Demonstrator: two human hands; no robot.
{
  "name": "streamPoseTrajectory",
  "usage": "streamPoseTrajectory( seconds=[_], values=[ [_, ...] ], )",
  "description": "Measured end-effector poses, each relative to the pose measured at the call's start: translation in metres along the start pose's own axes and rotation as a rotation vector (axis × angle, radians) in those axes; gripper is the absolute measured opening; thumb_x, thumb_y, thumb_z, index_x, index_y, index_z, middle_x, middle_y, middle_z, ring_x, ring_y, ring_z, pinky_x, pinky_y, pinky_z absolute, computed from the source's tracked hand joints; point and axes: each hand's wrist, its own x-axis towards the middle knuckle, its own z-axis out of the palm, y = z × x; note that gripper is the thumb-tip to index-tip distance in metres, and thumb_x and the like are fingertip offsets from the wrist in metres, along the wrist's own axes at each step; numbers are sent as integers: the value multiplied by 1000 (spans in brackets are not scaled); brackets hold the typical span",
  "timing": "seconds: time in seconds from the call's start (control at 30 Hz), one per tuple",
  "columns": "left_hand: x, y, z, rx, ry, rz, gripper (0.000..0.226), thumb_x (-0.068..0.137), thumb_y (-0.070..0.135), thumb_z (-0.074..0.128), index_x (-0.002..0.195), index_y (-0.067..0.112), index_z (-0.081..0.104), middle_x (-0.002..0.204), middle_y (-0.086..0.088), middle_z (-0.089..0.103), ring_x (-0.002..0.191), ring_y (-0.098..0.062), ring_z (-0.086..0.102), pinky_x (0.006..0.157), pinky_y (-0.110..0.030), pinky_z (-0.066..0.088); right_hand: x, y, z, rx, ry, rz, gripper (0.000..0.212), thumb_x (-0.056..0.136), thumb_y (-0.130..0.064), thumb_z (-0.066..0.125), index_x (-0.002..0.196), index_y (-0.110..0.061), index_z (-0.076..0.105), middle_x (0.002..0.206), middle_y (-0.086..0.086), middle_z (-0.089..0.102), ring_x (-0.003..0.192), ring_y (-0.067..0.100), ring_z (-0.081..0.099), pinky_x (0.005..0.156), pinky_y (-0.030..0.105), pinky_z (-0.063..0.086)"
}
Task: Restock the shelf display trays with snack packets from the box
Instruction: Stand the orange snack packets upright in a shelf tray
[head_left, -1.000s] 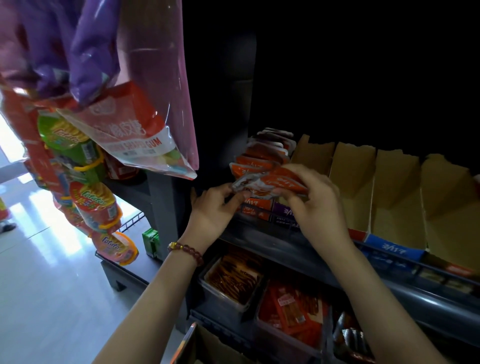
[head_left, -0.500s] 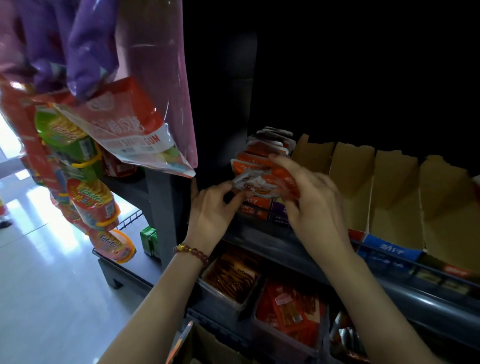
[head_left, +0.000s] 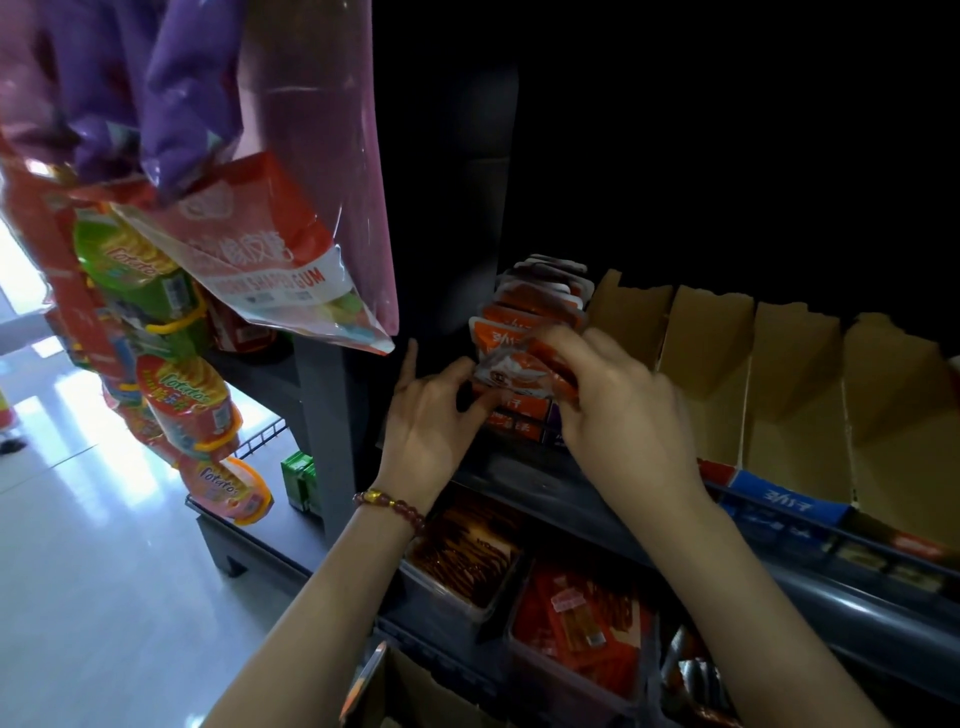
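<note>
A dark shelf unit (head_left: 571, 483) stands over a glossy pale floor (head_left: 78, 597) that is lit from the left. On its upper shelf, at the front of the leftmost display tray (head_left: 519, 418), an orange-and-white snack packet (head_left: 511, 370) stands roughly upright, tipped a little, against the row of like packets (head_left: 540, 296) behind it.

The left hand (head_left: 431, 426) pinches the packet's lower left corner between thumb and curled fingertips. The right hand (head_left: 623, 415) curls its fingers over the packet's right edge and top, hiding that side. Both hands grip the same packet, which lies between them. A beaded bracelet (head_left: 389, 505) circles the left wrist.

To the right stand cardboard trays (head_left: 711, 384) with bare brown walls. Below the shelf sit a clear tub of brown sticks (head_left: 462, 561) and a tub of red packets (head_left: 576, 623). A cardboard box (head_left: 415, 696) shows at the bottom edge. At the left hang a gum bag (head_left: 270, 254) and strung crisp tubs (head_left: 187, 400).
</note>
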Motion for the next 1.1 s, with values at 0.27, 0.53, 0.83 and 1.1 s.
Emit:
streamPoseTrajectory(
  seconds=[0.27, 0.53, 0.83, 1.1],
  values=[
    [12, -16, 5, -65, -39, -46, 26, 84, 30, 69, 100, 12, 59, 91, 1, 69, 133, -26, 41, 105, -7, 1, 3, -8, 1, -36, -10, 19, 50, 72, 3, 72, 115, -19, 61, 90, 5, 63, 55, 32, 62, 41, 27, 43],
    [13, -27, 11, -51, -47, -27, 22, 85, 35, 68, 96, 24, 54, 97, 6, 70, 133, -30, 42, 96, 4, -8, 3, -16, 2, -76, -34, 81, 48, 72, 1, 73, 114, -18, 62, 93, 7, 63, 58, 33, 63, 43, 24, 37],
    [-1, -16, 10, 189, 3, 134, 48, 88, 51, 32, 111, 15, 54, 78, 3, 69, 76, -15, 65, 119, -31, 0, 8, -11, -1, 73, -74, 108, 40, 86, -5, 60, 122, -22, 58, 107, 2, 60, 85, 27, 64, 62, 32, 52],
    [3, -16, 13, 324, 50, 151, 50, 86, 29, 16, 106, 16, 60, 63, 2, 65, 69, -21, 64, 116, -42, 8, 9, -12, -8, 99, -147, 128, 34, 86, -46, 57, 113, -25, 58, 101, -5, 59, 82, 20, 62, 60, 32, 51]
  ],
)
